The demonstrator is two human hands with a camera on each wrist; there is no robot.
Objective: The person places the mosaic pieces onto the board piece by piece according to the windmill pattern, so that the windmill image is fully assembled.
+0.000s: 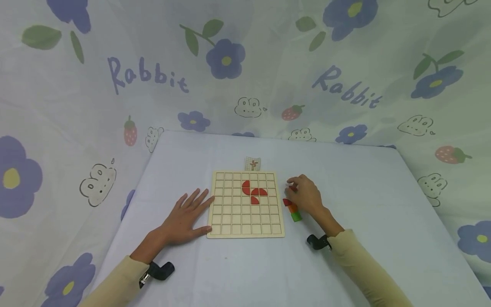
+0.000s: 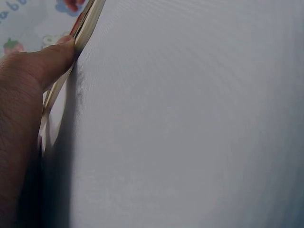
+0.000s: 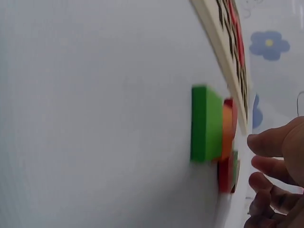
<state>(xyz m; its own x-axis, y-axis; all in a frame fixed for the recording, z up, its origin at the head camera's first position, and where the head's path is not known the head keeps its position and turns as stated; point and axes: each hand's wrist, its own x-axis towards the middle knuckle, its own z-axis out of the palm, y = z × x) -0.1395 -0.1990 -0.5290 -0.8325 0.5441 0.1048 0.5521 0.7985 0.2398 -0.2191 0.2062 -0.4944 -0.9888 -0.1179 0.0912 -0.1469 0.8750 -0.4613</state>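
Note:
My left hand (image 1: 188, 219) lies with spread fingers at the left edge of a wooden grid board (image 1: 226, 217). In the left wrist view its thumb (image 2: 59, 54) rests against the board's edge. Several red quarter-circle pieces (image 1: 259, 192) sit in the board's squares. To the board's right, my right hand (image 1: 307, 194) hovers with bent fingers over a red piece (image 1: 293, 187), which they partly cover. In the right wrist view nothing shows between thumb and fingers. Beside that hand lie a green block (image 3: 206, 123), an orange block (image 3: 227, 133) and red pieces (image 3: 225, 175).
A small pattern card (image 1: 252, 163) with a red pinwheel stands just behind the board. White cloth covers the table (image 1: 184, 157). A curtain (image 1: 276, 76) printed with flowers and rabbits hangs behind it and along its sides.

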